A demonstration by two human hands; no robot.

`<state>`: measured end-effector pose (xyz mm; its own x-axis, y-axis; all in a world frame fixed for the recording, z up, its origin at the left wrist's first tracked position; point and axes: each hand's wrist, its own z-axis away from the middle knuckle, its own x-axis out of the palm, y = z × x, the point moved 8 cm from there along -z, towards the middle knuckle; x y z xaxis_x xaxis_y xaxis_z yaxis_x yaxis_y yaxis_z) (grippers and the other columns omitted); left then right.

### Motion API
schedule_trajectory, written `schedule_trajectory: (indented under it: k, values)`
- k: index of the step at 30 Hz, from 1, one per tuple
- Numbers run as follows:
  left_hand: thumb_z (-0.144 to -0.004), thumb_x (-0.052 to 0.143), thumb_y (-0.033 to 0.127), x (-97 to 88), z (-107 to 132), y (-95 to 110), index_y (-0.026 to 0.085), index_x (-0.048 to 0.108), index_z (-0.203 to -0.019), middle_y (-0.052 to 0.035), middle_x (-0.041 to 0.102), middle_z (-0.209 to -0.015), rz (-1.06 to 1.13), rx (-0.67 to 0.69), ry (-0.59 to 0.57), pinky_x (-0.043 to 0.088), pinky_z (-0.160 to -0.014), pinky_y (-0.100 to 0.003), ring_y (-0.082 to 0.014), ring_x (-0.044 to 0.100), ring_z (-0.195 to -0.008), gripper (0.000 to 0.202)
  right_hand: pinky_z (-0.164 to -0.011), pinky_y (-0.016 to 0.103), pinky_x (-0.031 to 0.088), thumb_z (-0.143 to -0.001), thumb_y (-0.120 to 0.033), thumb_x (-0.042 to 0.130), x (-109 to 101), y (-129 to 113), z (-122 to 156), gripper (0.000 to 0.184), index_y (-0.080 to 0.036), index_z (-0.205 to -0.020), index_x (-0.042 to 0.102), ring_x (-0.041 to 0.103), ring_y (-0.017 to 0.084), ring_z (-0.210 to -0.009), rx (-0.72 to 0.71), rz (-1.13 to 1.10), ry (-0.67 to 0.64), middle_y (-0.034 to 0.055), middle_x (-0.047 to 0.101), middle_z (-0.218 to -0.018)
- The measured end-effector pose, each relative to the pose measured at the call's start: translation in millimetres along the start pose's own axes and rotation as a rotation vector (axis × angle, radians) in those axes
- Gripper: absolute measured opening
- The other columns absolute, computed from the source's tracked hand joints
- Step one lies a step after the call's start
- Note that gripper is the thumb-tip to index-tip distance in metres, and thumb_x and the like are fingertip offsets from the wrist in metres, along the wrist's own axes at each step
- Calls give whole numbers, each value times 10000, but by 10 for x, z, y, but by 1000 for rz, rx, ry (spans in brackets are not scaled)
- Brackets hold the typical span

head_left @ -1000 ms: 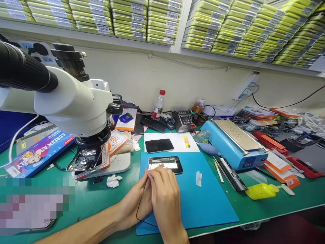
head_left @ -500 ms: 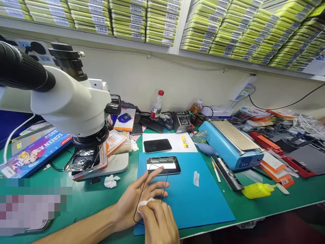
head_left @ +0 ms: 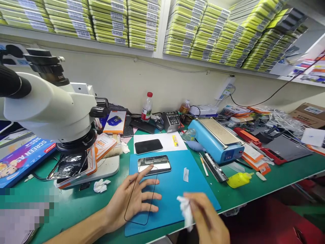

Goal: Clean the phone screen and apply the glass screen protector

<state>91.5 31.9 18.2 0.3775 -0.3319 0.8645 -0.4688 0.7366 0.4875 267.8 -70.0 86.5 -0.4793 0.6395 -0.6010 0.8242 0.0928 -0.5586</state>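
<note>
My left hand [head_left: 122, 206], palm up with fingers spread, holds a clear phone screen glass [head_left: 141, 198] with a thin black border. The palm and fingers show through it. Off to the right, my right hand [head_left: 209, 218] pinches a crumpled white tissue [head_left: 187, 212], apart from the glass. Just beyond my left fingertips, a phone [head_left: 166, 166] with a reflective screen lies on the blue mat [head_left: 175, 193]. Behind it, a second dark phone [head_left: 148, 146] rests on white paper [head_left: 167, 144]. A small white strip [head_left: 186, 174] is on the mat.
A microscope [head_left: 50, 112] stands at the left, near a crumpled tissue [head_left: 101, 185]. To the right are a blue heating plate machine [head_left: 215, 140], a black pen-like tool [head_left: 215, 167] and a yellow squeeze bottle [head_left: 238, 180]. Shelves of boxed stock [head_left: 109, 20] hang above.
My right hand has moved right, off the glass, taking the tissue with it. My left hand still holds the glass, its fingers now in fuller view. The camera view has shifted right.
</note>
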Motion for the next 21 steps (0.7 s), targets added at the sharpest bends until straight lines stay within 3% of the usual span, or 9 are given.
schedule_trajectory:
  k: [1, 4, 7, 9, 11, 13, 15, 18, 21]
  values:
    - [-1099, 340, 540, 22, 5, -6, 332, 253, -1686, -143, 615, -1359, -27, 1, -15, 553, -924, -531, -337, 700, -1114, 628, -772, 291, 603, -1079, -401, 474, -80, 238, -128, 291, -293, -1069, 743, 749, 219, -924, 101, 30, -19, 49, 772, -1035]
    - [-1105, 322, 505, 79, 6, -10, 324, 310, -1662, -156, 590, -1379, -147, 11, -33, 564, -885, -516, -311, 683, -1102, 585, -855, 376, 593, -1064, -457, 451, -266, 716, -432, 372, -259, -1146, 754, 721, 267, -1008, 182, 103, 30, 91, 759, -1125]
    - [-1119, 322, 543, 129, -1, 62, 293, 410, -1599, -174, 554, -1438, -384, 57, -16, 558, -915, -503, -286, 667, -1127, 548, -895, 501, 568, -1025, -469, 423, -258, 990, -553, 439, -248, -1109, 793, 695, 331, -1039, 185, 163, 20, 126, 745, -1115]
    - [-1088, 444, 584, 171, 12, 164, 290, 472, -1540, -169, 553, -1445, -520, 114, 4, 556, -913, -490, -291, 666, -1126, 540, -919, 604, 534, -999, -455, 416, -222, 1063, -542, 466, -235, -1112, 811, 676, 391, -1081, 177, 207, 4, 159, 728, -1170]
    - [-1006, 666, 545, 219, 55, 283, 304, 535, -1469, -139, 566, -1439, -611, 178, 33, 531, -942, -463, -294, 650, -1149, 538, -986, 695, 473, -998, -435, 404, -231, 1029, -487, 488, -223, -1186, 802, 629, 451, -1202, 159, 254, 29, 187, 678, -1321]
    - [-931, 804, 459, 266, 125, 382, 335, 567, -1434, -98, 580, -1445, -865, 234, 95, 481, -1026, -451, -296, 611, -1220, 570, -1075, 686, 450, -1025, -436, 418, -213, 870, -420, 476, -264, -1331, 740, 563, 444, -1354, 92, 202, 6, 150, 606, -1481]
    - [-910, 832, 428, 313, 197, 412, 377, 550, -1463, -70, 597, -1467, -1237, 256, 167, 432, -1103, -477, -313, 583, -1276, 623, -1129, 572, 498, -1041, -473, 499, -87, 633, -349, 502, -347, -1521, 579, 530, 371, -1449, 1, 30, -167, 74, 541, -1592]
    - [-903, 826, 463, 387, 252, 312, 417, 506, -1522, -58, 607, -1519, -1600, 269, 173, 420, -1140, -537, -369, 592, -1319, 699, -1145, 480, 534, -934, -526, 743, 170, 292, -211, 876, -407, -1675, 290, 475, 333, -1517, -83, -189, -535, 33, 429, -1689]
    - [-877, 855, 440, 457, 250, 181, 417, 508, -1540, -62, 608, -1544, -1696, 320, 101, 454, -1126, -540, -410, 601, -1348, 748, -1172, 502, 501, -841, -494, 859, 302, 150, -158, 958, -416, -1649, 351, 475, 342, -1511, -113, -248, -690, 41, 462, -1662]
